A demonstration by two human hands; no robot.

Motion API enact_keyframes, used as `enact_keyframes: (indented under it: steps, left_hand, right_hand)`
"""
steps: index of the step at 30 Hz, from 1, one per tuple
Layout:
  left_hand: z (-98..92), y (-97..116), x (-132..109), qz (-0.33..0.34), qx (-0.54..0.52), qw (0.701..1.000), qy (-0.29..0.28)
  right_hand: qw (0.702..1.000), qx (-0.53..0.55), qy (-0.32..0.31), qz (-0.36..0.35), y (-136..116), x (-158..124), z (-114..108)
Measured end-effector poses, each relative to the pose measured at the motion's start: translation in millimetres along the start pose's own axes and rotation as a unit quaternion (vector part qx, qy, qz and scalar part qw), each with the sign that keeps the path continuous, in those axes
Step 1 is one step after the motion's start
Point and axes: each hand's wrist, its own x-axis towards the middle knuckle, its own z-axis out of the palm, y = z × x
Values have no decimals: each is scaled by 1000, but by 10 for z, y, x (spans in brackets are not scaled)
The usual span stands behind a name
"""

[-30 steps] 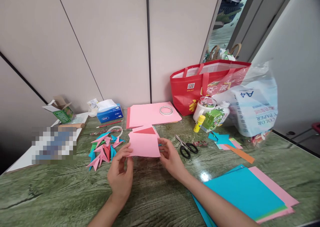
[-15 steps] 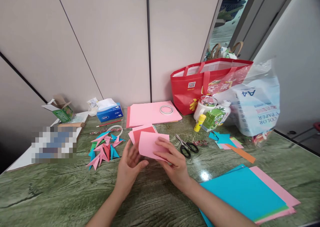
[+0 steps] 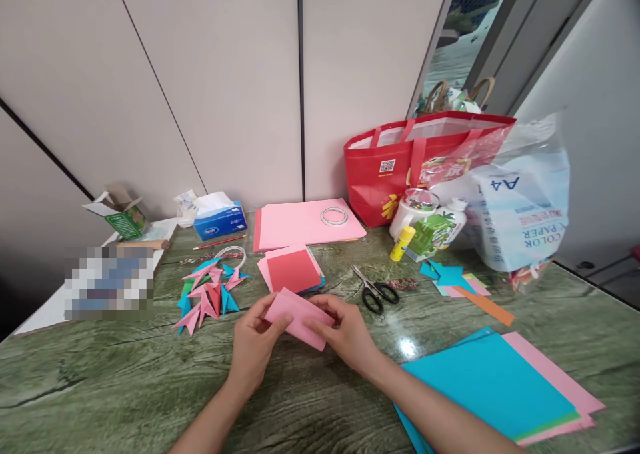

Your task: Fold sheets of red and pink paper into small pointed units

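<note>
Between my two hands is a pink sheet of paper (image 3: 299, 317), bent over into a fold and tilted above the table. My left hand (image 3: 255, 337) pinches its left side, thumb on top. My right hand (image 3: 347, 327) grips its right side, the thumb pressing on the paper. Just beyond them lies a stack of small square papers (image 3: 293, 271), a red one on top. Black-handled scissors (image 3: 373, 290) rest to the right, blades slightly apart. Left of my hands sits a pile of folded paper pieces (image 3: 210, 294) in pink, blue, red and green.
At the back are large pink sheets (image 3: 295, 224) with a tape roll (image 3: 334, 217), a tissue box (image 3: 220, 222) and a red bag (image 3: 370, 181). A glue stick (image 3: 402, 243) stands before a mug. Blue sheets (image 3: 490, 387) lie front right, paper scraps (image 3: 450, 277) behind.
The pink paper has come down and nearer, and is now folded over. My left hand, open beside it before, has closed on its left side. The red-topped stack shows more fully.
</note>
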Motion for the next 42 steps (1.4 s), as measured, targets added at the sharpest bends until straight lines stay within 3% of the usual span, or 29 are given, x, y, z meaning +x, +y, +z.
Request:
enact_keyframes:
  steps: [4,10,19,29,35,42]
  left_hand:
    - [-14,28,11,20,40,999,19]
    - [-18,75,-10,46,78,996,-9]
    - [-37,51,-11,42,91,995,20]
    - [-26,20,-1,30,23,999,21]
    - [-22,52,14,-12,-61,998,21]
    - [-14,44,15,-13,-72,996,43]
  right_hand:
    - [1000,-15,-19,3,7,-10,15]
    - [1000,-9,-14,5,6,-15,1]
    - [1000,10,-25,-4,-26,-23,2]
    - [999,3,-33,-15,-19,-24,1]
    - [998,-32,-45,-24,-42,-21,-10]
    - [998,-32,-45,-26,-18,-29,1]
